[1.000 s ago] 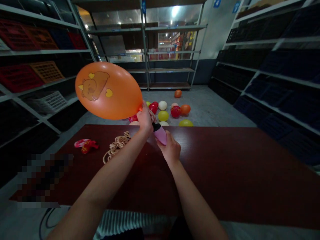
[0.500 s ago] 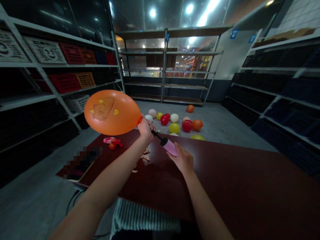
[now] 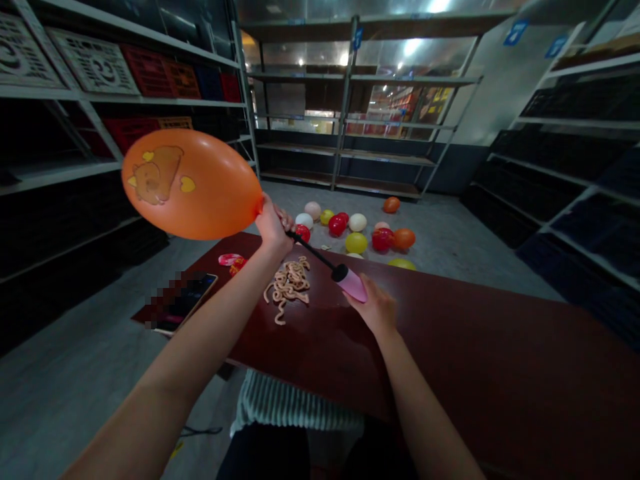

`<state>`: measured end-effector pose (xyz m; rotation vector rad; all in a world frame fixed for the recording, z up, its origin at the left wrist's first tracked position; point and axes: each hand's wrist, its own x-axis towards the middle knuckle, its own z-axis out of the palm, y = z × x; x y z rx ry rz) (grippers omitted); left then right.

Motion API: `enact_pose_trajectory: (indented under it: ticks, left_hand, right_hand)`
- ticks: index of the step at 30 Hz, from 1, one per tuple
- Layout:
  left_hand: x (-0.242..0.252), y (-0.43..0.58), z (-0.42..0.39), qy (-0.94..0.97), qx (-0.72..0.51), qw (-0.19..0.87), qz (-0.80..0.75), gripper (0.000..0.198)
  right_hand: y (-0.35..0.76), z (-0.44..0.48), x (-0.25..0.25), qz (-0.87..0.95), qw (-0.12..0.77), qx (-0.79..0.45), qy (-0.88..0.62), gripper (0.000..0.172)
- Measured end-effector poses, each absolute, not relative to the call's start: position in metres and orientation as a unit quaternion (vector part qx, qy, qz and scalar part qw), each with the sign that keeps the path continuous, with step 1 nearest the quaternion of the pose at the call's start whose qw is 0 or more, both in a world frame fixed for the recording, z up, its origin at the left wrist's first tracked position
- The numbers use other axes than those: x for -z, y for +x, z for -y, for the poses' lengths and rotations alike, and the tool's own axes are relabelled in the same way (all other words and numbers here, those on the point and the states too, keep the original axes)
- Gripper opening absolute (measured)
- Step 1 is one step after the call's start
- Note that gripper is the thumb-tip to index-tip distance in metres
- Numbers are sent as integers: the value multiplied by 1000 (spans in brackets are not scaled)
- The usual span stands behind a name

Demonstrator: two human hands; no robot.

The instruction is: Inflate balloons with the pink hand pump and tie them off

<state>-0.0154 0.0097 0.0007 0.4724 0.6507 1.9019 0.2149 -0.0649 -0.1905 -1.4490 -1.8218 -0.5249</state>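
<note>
My left hand [image 3: 274, 223] is closed around the neck of an inflated orange balloon [image 3: 200, 180] printed with a brown cartoon animal and yellow hearts. The same fingers wrap the front end of a balloon pump, so its nozzle is hidden. The pump's black rod runs down to a pink barrel [image 3: 354, 287], which my right hand [image 3: 376, 308] grips. Below the pump, a pile of beige, curly, string-like pieces [image 3: 290, 283] lies on the dark brown table [image 3: 475, 347]. Near my left forearm are uninflated pink-and-white [image 3: 230, 259] and red [image 3: 238, 266] balloons.
A phone-like device [image 3: 190, 300], partly pixelated, rests at the table's left end. Beyond the table, several inflated balloons [image 3: 356, 243] lie on the grey floor [image 3: 450, 233]. Metal shelves [image 3: 345, 107] stand behind, with crates [image 3: 95, 63] on the left shelving.
More of the pump's black rod shows between my hands. The balloon appears larger and further up and left. My view has shifted, and the curly pile is more visible.
</note>
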Motion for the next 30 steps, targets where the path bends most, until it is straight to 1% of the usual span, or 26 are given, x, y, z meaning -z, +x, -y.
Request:
enact_pose_trajectory:
  ticks: [7,12,16,23,30]
  left_hand:
    - [2,54,-25,240,-776,531,-240,59]
    - [36,110,-25,254,-742,564,-259,62]
    - [62,135,-21,251,-729,575,-275,62]
    - [67,123,-27,236,-742,554,-294,58]
    - [58,76,-26,169,-756,560,-295,56]
  right_hand:
    - [231,65,187,656,388,165,-625,52]
    - [229,64,186,627,391,167,-653,53]
    - [231,64,186,617,387,159,-667,52]
    - [230,61,186,632,362,163,-666,57]
    - [217,66,183,665,328,183,-645,57]
